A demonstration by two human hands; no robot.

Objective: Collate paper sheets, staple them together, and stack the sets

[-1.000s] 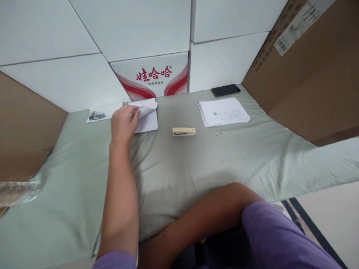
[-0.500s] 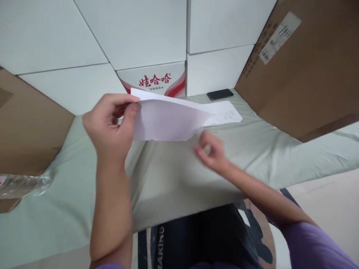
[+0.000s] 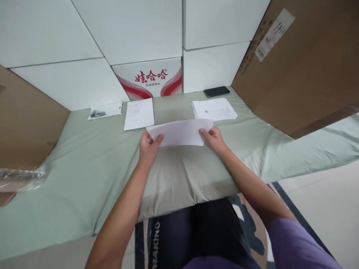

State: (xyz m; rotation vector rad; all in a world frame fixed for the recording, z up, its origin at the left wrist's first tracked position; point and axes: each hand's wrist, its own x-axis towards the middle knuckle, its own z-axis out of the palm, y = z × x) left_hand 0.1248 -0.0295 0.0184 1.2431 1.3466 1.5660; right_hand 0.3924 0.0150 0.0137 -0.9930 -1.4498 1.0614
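Paper [image 3: 181, 133] lowered, now in both hands [image 3: 149, 145] [image 3: 215, 139]; far side hidden.

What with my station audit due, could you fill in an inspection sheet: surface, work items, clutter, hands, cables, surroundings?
Surface: green cloth, creased.
Work items: held paper, raised above the cloth; left-hand papers and right-hand stack lying behind.
Clutter: dark phone behind the right-hand stack; packet at left, contents unclear; clear plastic at far left.
Hands: left hand and right hand grip opposite ends of the held paper.
Cables: nothing seen.
Surroundings: white boxes behind; brown cartons at both sides.
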